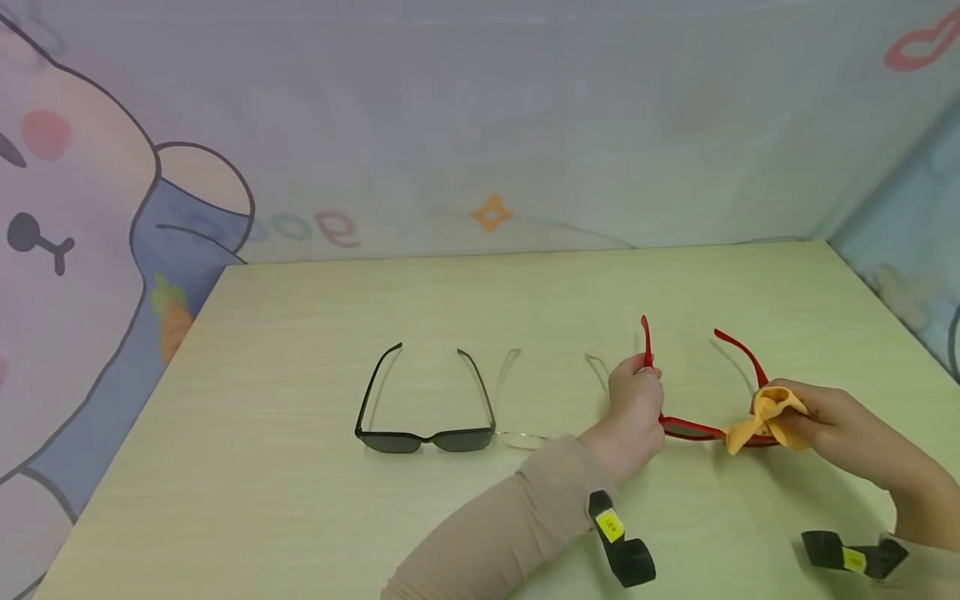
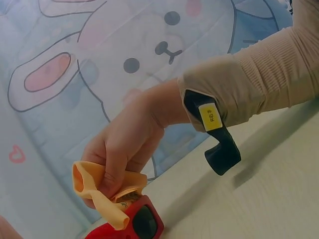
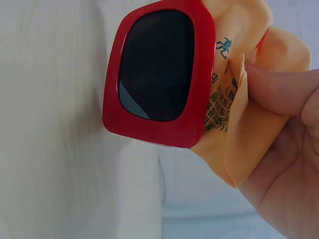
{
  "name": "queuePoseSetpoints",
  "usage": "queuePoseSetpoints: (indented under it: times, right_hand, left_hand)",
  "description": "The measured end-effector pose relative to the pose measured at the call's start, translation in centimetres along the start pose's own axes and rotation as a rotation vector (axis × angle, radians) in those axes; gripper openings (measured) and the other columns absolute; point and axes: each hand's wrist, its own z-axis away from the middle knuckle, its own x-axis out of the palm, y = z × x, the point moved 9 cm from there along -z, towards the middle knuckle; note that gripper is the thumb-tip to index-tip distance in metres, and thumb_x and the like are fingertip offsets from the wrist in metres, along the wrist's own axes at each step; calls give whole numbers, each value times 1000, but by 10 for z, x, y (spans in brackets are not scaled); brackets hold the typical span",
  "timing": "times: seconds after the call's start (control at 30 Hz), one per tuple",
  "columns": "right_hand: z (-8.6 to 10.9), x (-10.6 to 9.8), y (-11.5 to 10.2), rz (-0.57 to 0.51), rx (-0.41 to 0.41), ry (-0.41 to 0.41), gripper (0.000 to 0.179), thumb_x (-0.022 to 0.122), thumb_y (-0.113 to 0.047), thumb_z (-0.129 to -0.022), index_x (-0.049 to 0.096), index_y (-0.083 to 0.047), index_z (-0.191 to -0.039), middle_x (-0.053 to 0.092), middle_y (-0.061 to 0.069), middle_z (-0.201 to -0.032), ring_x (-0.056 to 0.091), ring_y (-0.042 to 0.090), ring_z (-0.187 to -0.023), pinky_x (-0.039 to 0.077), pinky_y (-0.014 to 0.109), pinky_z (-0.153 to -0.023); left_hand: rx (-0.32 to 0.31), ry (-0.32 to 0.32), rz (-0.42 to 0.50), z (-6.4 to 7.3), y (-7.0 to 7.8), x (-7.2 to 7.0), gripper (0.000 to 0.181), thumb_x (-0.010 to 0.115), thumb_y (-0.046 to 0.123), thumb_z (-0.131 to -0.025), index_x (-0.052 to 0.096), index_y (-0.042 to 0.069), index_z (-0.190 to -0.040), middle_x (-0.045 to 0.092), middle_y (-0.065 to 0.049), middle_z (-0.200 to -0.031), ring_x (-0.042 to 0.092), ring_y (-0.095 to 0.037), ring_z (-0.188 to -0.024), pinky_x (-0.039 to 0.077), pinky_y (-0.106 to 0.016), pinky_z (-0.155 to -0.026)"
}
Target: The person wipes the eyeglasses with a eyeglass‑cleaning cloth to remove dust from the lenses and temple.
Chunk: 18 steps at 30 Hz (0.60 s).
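Observation:
In the head view a pair of red sunglasses (image 1: 692, 431) is at the right of the table, its temples pointing away from me. My left hand (image 1: 632, 410) grips the left temple close to the frame. A yellow-orange cloth (image 1: 748, 430) is pinched in my right hand (image 1: 840, 429) and wraps part of the right lens side. In the left wrist view, the right hand (image 2: 124, 144) presses the cloth (image 2: 88, 180) on the red frame. The right wrist view has one dark lens (image 3: 157, 64) facing the camera, with dark printing on the cloth (image 3: 259, 144) beside it.
Black sunglasses (image 1: 462, 440) lie with temples unfolded at mid-table. Thin-rimmed clear glasses (image 1: 522, 447) are right beside them, partly hidden by the left hand and forearm. A printed fabric backdrop (image 1: 420, 125) hangs behind the pale wooden table (image 1: 247, 400).

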Motion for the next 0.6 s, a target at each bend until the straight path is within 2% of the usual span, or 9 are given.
queuePoseSetpoints:
  times: [0.1,0.23,0.4,0.6]
  right_hand:
    - [-1,-1,2,30,19,16,18,47,10,-91,56,-2,-101,55,-3,-81,48,10,-70,39,25,-53]
    - [-2,-1,4,53,29,29,18,48,10,-91,56,-1,-103,56,-4,-83,48,9,-70,39,24,-54]
    - [-1,-1,5,38,25,32,20,48,9,-91,57,-6,-100,55,-2,-80,47,10,-71,38,25,-54]
    - [-1,-2,-1,56,29,40,21,49,7,-92,57,-11,-100,56,-2,-79,49,10,-71,40,24,-56]
  left_hand:
    - [-18,-20,-8,2,-1,0,40,44,-8,-89,49,-2,-128,48,-15,-129,35,-38,-125,22,-55,-105]
    - [-34,-42,-17,6,-2,-1,54,39,-13,-84,39,-1,-137,36,-18,-141,26,-40,-131,16,-55,-107]
    - [-39,-66,-35,8,-2,-1,60,40,-13,-82,32,-3,-141,26,-20,-146,18,-40,-135,11,-54,-109]
    - [-29,-79,-44,8,-2,1,62,44,-11,-81,32,-3,-141,24,-20,-147,16,-40,-136,10,-55,-109]
